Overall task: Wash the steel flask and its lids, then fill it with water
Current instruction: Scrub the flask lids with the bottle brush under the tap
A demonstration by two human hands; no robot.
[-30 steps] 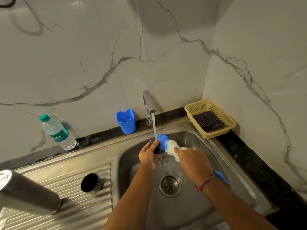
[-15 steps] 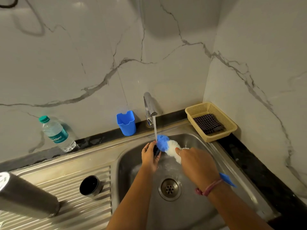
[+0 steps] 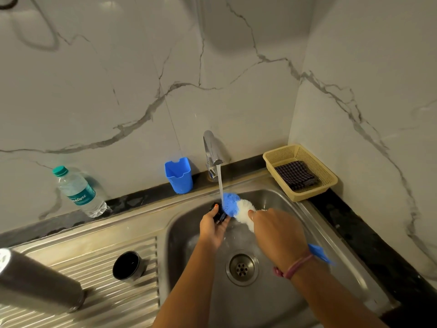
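Down at the lower left of the frame, the steel flask (image 3: pixel 35 282) lies on its side across the ribbed draining board (image 3: pixel 106 301), mouth end out of view at the left edge. Just right of it, a steel cup lid (image 3: pixel 127 265) stands on the same ribs with its dark open side facing us.

Into the sink (image 3: pixel 343 263) now, centre frame: the drain (image 3: pixel 242 268) sits between the two forearms. The right hand (image 3: pixel 279 230) is wrapped around the brush handle, fingers curled tight on it, and the blue handle end (image 3: pixel 320 253) pokes out behind the wrist, past a pink wristband (image 3: pixel 296 266). The left hand (image 3: pixel 212 227) is clamped on a small dark lid (image 3: pixel 218 213), thumb up over its top. The bottle brush (image 3: pixel 236 208), blue bristles at the tip and white behind, is pressed against that lid, right under the running water (image 3: pixel 220 183).

Further back, the tap (image 3: pixel 212 152) rises at the sink's rear edge, stream falling onto the blue bristles. Left of it a blue plastic holder (image 3: pixel 179 175) stands on the dark table (image 3: pixel 369 235) against the wall. Far left, a clear water bottle (image 3: pixel 79 192) with a green cap leans against the marble wall (image 3: pixel 118 79). At the right, in the corner, a tan basket (image 3: pixel 328 179) holds a folded checked cloth (image 3: pixel 295 175).
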